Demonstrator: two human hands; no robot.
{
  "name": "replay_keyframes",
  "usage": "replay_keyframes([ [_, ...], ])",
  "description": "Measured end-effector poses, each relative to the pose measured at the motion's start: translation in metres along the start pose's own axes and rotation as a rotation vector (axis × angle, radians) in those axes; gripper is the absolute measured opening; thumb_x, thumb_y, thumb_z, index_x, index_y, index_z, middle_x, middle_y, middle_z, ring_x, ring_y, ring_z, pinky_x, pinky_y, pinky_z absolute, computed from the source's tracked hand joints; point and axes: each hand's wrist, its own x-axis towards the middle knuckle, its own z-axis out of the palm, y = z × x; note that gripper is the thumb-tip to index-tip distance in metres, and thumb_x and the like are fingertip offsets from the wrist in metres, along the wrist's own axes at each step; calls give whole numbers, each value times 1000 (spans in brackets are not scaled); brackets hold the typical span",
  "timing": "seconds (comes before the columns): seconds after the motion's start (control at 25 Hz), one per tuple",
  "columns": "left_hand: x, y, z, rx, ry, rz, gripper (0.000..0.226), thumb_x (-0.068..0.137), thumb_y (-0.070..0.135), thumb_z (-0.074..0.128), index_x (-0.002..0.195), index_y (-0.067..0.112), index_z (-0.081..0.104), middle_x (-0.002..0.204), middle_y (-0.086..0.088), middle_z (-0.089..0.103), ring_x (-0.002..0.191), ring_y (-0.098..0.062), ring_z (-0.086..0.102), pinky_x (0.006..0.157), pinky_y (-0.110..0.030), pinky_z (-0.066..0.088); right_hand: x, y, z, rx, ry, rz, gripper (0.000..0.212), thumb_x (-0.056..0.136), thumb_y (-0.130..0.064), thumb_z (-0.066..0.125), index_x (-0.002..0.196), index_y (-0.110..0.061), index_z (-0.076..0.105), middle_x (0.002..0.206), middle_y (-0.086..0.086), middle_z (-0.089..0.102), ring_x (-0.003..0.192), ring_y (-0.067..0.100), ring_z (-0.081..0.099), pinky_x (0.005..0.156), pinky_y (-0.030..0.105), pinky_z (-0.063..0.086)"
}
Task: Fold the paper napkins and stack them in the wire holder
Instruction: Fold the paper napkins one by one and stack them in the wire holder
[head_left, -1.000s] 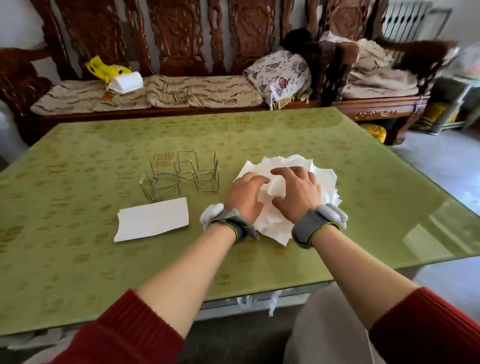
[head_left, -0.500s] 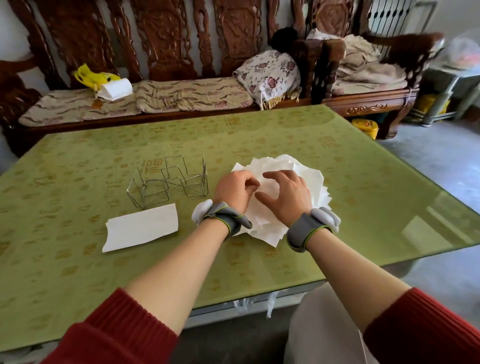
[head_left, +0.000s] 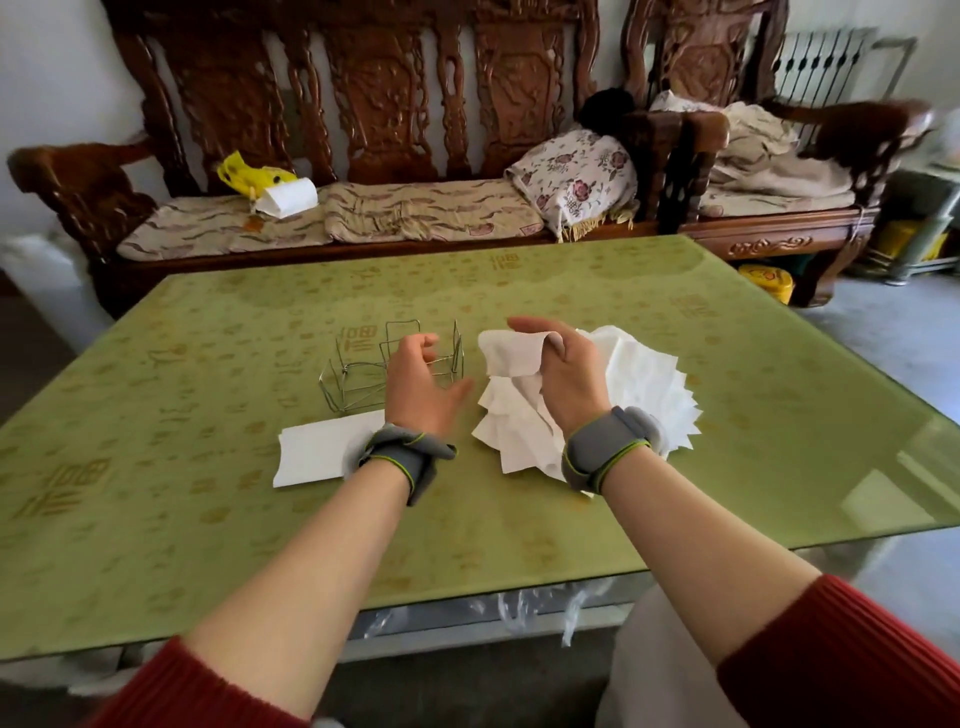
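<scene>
A fanned pile of white paper napkins (head_left: 644, 384) lies on the green table. My right hand (head_left: 558, 374) pinches one napkin (head_left: 511, 352) and holds it lifted above the pile's left side. My left hand (head_left: 423, 387) hovers just left of that napkin, fingers loosely curled and holding nothing. An empty wire holder (head_left: 363, 371) stands behind my left hand, partly hidden by it. One folded napkin (head_left: 319, 452) lies flat in front of the holder, its right end under my left wrist.
The table's near edge (head_left: 467, 592) runs across in front of me and its right corner is close. A carved wooden bench (head_left: 363, 156) with cushions, a pillow and a yellow bag stands behind the table. A yellow container (head_left: 768, 280) sits on the floor.
Both hands were pressing on the pile. My right hand has lifted a single napkin off it, and my left hand has come off the pile and moved left.
</scene>
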Motion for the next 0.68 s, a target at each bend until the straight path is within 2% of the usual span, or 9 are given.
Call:
replay_keyframes([
  [0.08, -5, -17, -15, -61, 7, -141, 55, 72, 16, 76, 117, 7, 46, 110, -6, 51, 104, -22, 51, 90, -33, 44, -7, -6, 14, 192, -67, 153, 32, 94, -2, 42, 105, -15, 68, 91, 1, 66, 76, 14, 59, 59, 25, 52],
  [0.2, -12, -34, -37, -42, 52, -262, 39, 76, 22, 73, 99, 11, 43, 97, -4, 51, 90, -25, 52, 77, -31, 41, -13, 1, 25, 355, -191, 377, 26, 95, -11, 46, 109, -13, 68, 89, 7, 62, 70, 19, 54, 51, 23, 49],
  [0.28, -18, -45, -45, -113, 3, -358, 36, 78, 25, 73, 92, 12, 43, 86, -2, 49, 77, -21, 50, 73, -35, 45, -15, 17, 28, 390, -211, 541, 19, 93, -12, 50, 104, -8, 64, 88, 14, 58, 72, 28, 52, 56, 28, 49],
  [0.36, -22, -56, -52, -186, -23, -410, 30, 79, 22, 72, 83, 16, 42, 83, -5, 51, 70, -23, 51, 72, -42, 50, -14, 44, 33, 261, -203, 664, 15, 89, -9, 58, 104, -5, 60, 94, 18, 63, 78, 32, 60, 72, 39, 53],
  [0.44, -25, -68, -58, -33, -13, -377, 27, 79, 19, 69, 81, 16, 42, 77, -3, 51, 69, -25, 50, 68, -41, 44, -14, 72, 35, -39, -279, 660, 37, 82, -8, 67, 117, -1, 57, 116, 22, 63, 100, 37, 63, 93, 52, 50],
  [0.48, -27, -72, -61, 77, -9, -352, 26, 79, 17, 68, 84, 14, 42, 74, 0, 48, 70, -25, 48, 66, -36, 39, -14, 82, 35, -169, -326, 638, 44, 80, -8, 70, 121, -1, 56, 121, 21, 62, 107, 37, 61, 97, 53, 47],
  [0.6, -33, -83, -64, 286, -8, -314, 23, 80, 16, 64, 87, 14, 42, 69, 5, 46, 72, -25, 48, 66, -29, 33, -20, 89, 33, -341, -391, 618, 69, 78, -12, 75, 138, -7, 41, 133, 10, 53, 119, 32, 54, 103, 44, 43],
  [0.68, -36, -88, -63, 306, -38, -321, 23, 80, 15, 64, 92, 15, 44, 73, 3, 51, 75, -25, 51, 67, -28, 35, -21, 90, 34, -397, -409, 526, 90, 73, -12, 78, 146, -16, 27, 136, 11, 49, 123, 30, 51, 104, 42, 42],
])
